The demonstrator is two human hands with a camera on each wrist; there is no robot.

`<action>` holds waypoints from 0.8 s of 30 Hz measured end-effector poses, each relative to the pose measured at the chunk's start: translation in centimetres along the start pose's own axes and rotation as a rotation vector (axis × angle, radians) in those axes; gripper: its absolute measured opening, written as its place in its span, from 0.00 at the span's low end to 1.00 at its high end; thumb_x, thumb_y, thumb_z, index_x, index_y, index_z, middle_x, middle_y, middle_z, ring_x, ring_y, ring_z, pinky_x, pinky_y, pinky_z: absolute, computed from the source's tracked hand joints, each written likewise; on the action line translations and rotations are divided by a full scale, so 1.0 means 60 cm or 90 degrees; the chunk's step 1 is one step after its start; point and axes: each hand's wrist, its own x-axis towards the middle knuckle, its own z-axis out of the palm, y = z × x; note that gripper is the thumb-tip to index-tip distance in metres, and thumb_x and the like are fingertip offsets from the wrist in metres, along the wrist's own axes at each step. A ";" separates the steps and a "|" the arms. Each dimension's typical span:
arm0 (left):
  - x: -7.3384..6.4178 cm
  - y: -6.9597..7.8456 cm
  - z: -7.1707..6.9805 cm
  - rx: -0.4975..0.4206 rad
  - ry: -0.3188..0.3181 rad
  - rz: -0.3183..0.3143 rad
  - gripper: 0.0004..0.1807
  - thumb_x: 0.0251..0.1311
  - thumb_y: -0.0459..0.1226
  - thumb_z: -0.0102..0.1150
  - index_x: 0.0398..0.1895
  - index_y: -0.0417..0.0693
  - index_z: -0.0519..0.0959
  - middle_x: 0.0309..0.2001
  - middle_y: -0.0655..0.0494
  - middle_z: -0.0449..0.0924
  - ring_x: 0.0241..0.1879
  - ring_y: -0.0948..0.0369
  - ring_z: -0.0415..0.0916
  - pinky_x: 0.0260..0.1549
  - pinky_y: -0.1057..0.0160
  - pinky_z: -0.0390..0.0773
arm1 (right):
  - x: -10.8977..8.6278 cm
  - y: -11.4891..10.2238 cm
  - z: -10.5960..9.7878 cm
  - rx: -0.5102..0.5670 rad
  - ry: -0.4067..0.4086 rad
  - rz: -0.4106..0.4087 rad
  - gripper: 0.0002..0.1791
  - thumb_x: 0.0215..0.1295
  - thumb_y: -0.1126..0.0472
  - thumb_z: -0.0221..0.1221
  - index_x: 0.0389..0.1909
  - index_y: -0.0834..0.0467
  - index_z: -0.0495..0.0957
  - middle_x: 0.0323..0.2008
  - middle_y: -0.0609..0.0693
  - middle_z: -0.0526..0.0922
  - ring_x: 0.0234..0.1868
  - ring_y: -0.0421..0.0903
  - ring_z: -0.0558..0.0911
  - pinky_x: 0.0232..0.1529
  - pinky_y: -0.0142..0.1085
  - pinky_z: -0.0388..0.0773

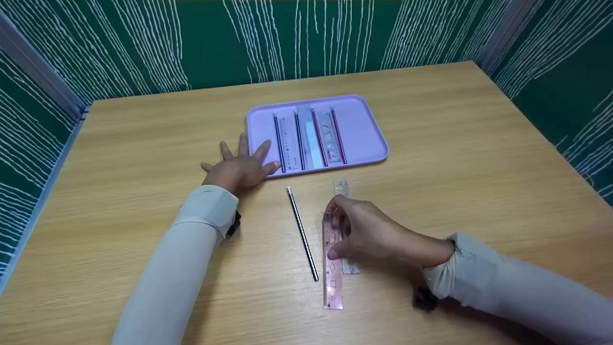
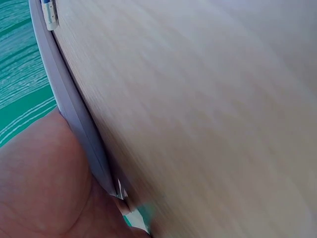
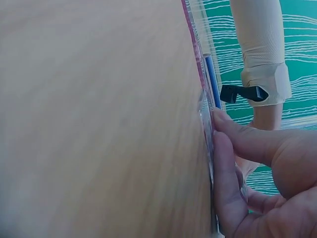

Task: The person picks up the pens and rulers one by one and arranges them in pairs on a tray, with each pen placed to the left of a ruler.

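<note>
My left hand [image 1: 242, 167] is spread over the near left corner of a purple tray [image 1: 371, 143], fingers splayed and the palm against its rim. In the left wrist view, the palm heel [image 2: 44, 183] is up against the tray's side [image 2: 74, 106]. My right hand [image 1: 368, 230] pinches a pink stencil ruler [image 1: 334, 287] by its edges, thumb on the near side and fingers at the far end. Partly hidden under that hand is a clear stencil ruler [image 1: 341, 187] on the table. A dark striped pencil [image 1: 302, 235] lies to the left of the pink ruler.
In the tray lie two dark pencils, a clear ruler [image 1: 289, 143] between them, two red pencils, a clear stencil ruler [image 1: 329, 136] and a pale blue strip [image 1: 313, 143]. The wooden table [image 1: 455, 167] meets green walls [image 1: 210, 43] with white streaks.
</note>
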 end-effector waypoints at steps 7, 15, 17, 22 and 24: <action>-0.004 -0.002 -0.001 -0.009 -0.001 0.013 0.41 0.67 0.73 0.34 0.79 0.87 0.32 0.81 0.55 0.09 0.76 0.32 0.08 0.57 0.13 0.23 | -0.001 0.001 -0.012 0.067 -0.015 -0.023 0.36 0.47 0.63 0.79 0.56 0.54 0.72 0.34 0.50 0.84 0.34 0.44 0.83 0.39 0.34 0.84; -0.001 -0.004 -0.002 -0.018 -0.004 0.015 0.41 0.67 0.73 0.34 0.79 0.88 0.32 0.81 0.56 0.08 0.76 0.33 0.08 0.57 0.13 0.22 | -0.001 0.001 -0.017 0.258 -0.038 0.040 0.46 0.56 0.77 0.68 0.74 0.55 0.61 0.48 0.61 0.75 0.40 0.53 0.88 0.42 0.45 0.89; -0.001 -0.004 -0.001 -0.018 -0.004 0.014 0.41 0.67 0.73 0.34 0.79 0.88 0.32 0.81 0.55 0.08 0.76 0.33 0.08 0.57 0.13 0.23 | -0.001 0.002 -0.017 0.321 -0.040 0.067 0.47 0.58 0.80 0.65 0.76 0.55 0.57 0.51 0.63 0.73 0.41 0.56 0.88 0.41 0.49 0.89; -0.001 -0.004 -0.001 -0.017 -0.002 0.013 0.41 0.67 0.73 0.34 0.79 0.88 0.32 0.81 0.55 0.09 0.76 0.33 0.08 0.57 0.13 0.22 | 0.001 0.003 -0.018 0.368 -0.019 0.110 0.44 0.60 0.77 0.66 0.75 0.57 0.59 0.49 0.63 0.77 0.38 0.56 0.87 0.42 0.51 0.88; 0.000 -0.003 -0.001 -0.017 -0.006 0.011 0.41 0.67 0.73 0.34 0.79 0.88 0.32 0.81 0.55 0.08 0.76 0.33 0.08 0.57 0.13 0.22 | 0.001 0.004 -0.018 0.375 -0.016 0.120 0.41 0.60 0.75 0.66 0.73 0.58 0.60 0.49 0.63 0.78 0.38 0.56 0.87 0.42 0.51 0.88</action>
